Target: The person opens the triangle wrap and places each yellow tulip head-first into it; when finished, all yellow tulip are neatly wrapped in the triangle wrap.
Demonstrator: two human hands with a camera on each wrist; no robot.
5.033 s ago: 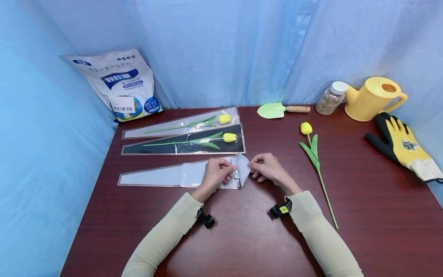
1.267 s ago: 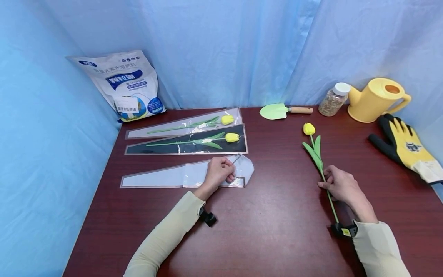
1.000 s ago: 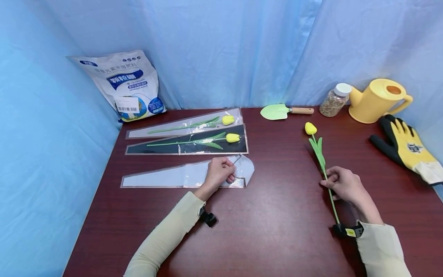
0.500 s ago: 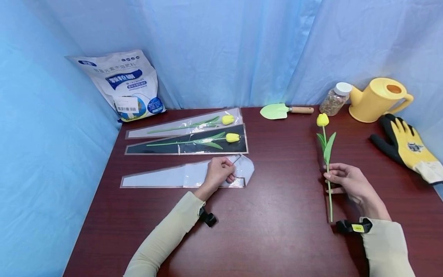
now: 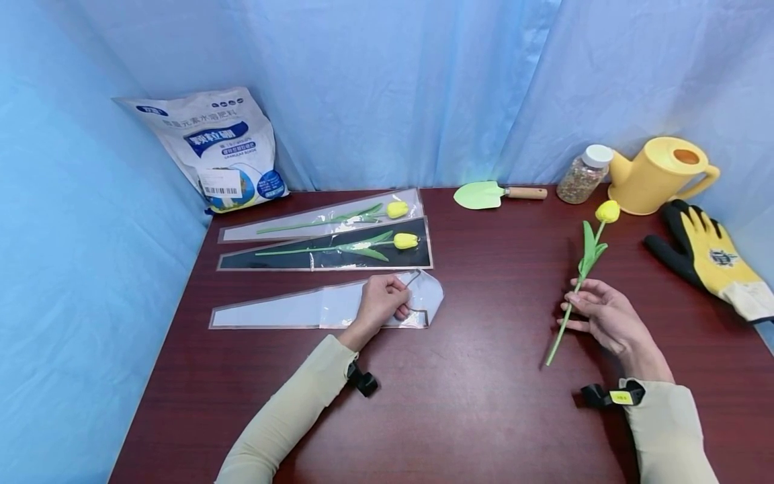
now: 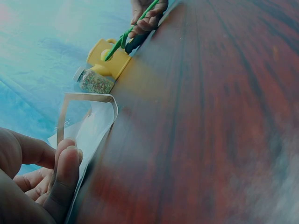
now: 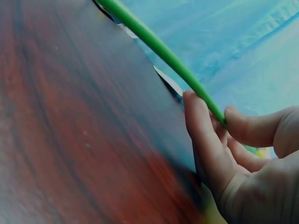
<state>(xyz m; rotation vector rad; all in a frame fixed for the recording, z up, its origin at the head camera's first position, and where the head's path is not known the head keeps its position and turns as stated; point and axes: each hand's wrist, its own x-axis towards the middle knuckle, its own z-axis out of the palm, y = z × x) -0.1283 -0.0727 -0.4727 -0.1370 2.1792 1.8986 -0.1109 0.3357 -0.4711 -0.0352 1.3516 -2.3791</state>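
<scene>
My right hand (image 5: 595,312) pinches the green stem of a yellow tulip (image 5: 585,259) lifted off the dark red table (image 5: 484,376); the bloom tilts up to the right, the stem end points down left. The right wrist view shows thumb and fingers (image 7: 205,140) closed on the stem (image 7: 159,46). My left hand (image 5: 381,302) grips the open end of an empty clear plastic sleeve (image 5: 290,310) lying flat on the table; the left wrist view shows the sleeve mouth (image 6: 88,121) held apart beside my fingers (image 6: 65,172).
Two sleeves with tulips inside (image 5: 338,232) lie behind the empty one. A fertiliser bag (image 5: 208,148) leans at the back left. A green trowel (image 5: 492,194), a jar (image 5: 580,173), a yellow watering can (image 5: 662,173) and a yellow-black glove (image 5: 704,259) sit at the back right.
My right hand has lifted the tulip off the table and swung its bloom from upright to leaning right, stem end swinging left. The left hand has stayed on the sleeve.
</scene>
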